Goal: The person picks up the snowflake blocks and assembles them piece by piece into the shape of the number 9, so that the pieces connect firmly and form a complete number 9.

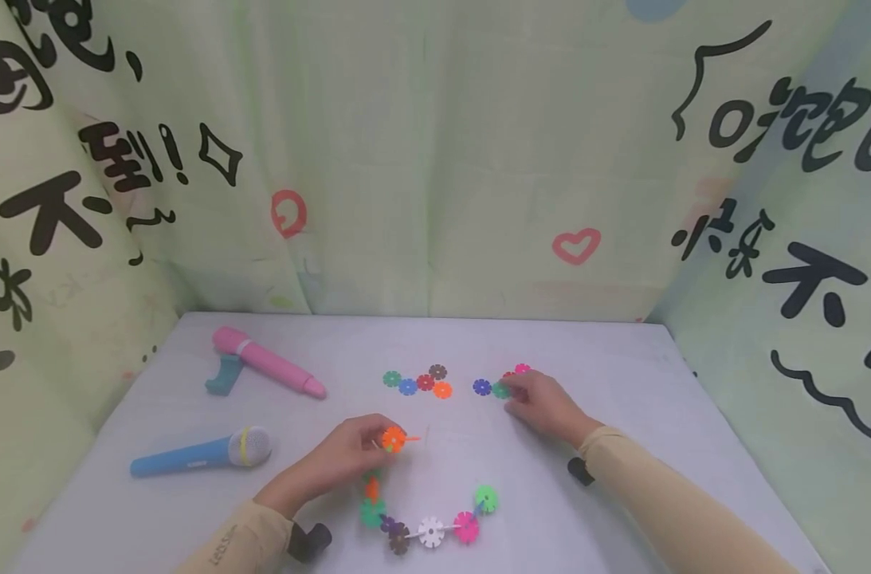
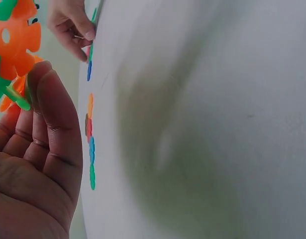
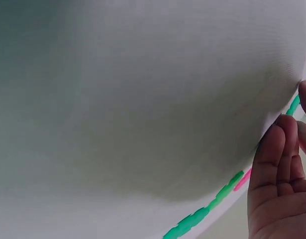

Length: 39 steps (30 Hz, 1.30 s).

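My left hand [image 1: 338, 456] pinches an orange notched snowflake disc [image 1: 394, 439], the end of a linked chain of snowflake discs. The chain curves down and right over the table through a white disc [image 1: 431, 532] and a pink disc [image 1: 467, 527] to a light green disc [image 1: 487, 499]. In the left wrist view, orange discs [image 2: 13, 42] and green pieces sit at my fingertips. My right hand [image 1: 547, 408] reaches down at loose discs at the back, its thumb and fingers apart beside a green disc [image 1: 502, 391]. A dark blue disc [image 1: 482, 387] lies just left of it.
Several loose discs, among them a red disc [image 1: 425, 383] and an orange disc [image 1: 443, 391], lie flat at the back middle. A pink toy microphone [image 1: 273, 363], a teal piece [image 1: 224, 376] and a blue microphone [image 1: 191, 457] lie at left. Printed curtains [image 1: 428, 159] surround the white table [image 1: 550, 510].
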Each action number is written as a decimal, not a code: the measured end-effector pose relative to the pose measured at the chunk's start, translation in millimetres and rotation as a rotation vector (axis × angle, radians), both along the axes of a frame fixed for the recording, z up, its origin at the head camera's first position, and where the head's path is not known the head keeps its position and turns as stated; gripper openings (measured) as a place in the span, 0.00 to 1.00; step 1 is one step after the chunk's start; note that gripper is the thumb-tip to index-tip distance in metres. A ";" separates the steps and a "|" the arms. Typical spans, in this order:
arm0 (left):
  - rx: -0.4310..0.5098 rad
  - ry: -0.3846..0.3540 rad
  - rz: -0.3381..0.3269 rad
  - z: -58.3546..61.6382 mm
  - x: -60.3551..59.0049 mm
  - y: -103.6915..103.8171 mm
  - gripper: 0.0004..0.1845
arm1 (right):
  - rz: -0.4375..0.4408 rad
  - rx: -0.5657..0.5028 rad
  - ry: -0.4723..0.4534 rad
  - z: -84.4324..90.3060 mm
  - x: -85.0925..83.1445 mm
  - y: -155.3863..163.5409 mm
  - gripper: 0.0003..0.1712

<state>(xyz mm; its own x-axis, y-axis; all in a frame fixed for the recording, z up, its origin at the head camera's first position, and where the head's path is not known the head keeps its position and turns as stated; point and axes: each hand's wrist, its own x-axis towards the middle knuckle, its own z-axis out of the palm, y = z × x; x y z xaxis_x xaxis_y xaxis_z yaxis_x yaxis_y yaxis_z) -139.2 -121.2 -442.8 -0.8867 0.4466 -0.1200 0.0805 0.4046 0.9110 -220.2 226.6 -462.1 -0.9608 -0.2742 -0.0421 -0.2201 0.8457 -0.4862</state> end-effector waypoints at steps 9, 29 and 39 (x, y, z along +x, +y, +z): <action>-0.041 0.003 0.039 0.8 -1.9 5.2 0.10 | 0.049 0.073 0.055 -4.9 -5.5 -2.8 0.18; 0.065 -0.041 0.088 0.4 -4.8 8.4 0.06 | -0.057 -0.070 -0.057 3.1 7.0 -8.1 0.12; 0.084 -0.072 0.117 1.7 -3.8 5.9 0.09 | 0.128 -0.453 -0.145 14.6 31.3 -40.5 0.18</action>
<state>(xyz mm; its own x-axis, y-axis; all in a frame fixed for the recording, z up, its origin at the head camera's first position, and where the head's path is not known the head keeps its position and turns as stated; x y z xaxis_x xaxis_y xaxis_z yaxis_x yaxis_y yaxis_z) -143.1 -115.3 -441.1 -0.9235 0.3522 -0.1517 -0.0291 0.3299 0.9436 -188.9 186.1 -447.5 -0.9111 -0.4115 -0.0220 -0.2113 0.5124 -0.8323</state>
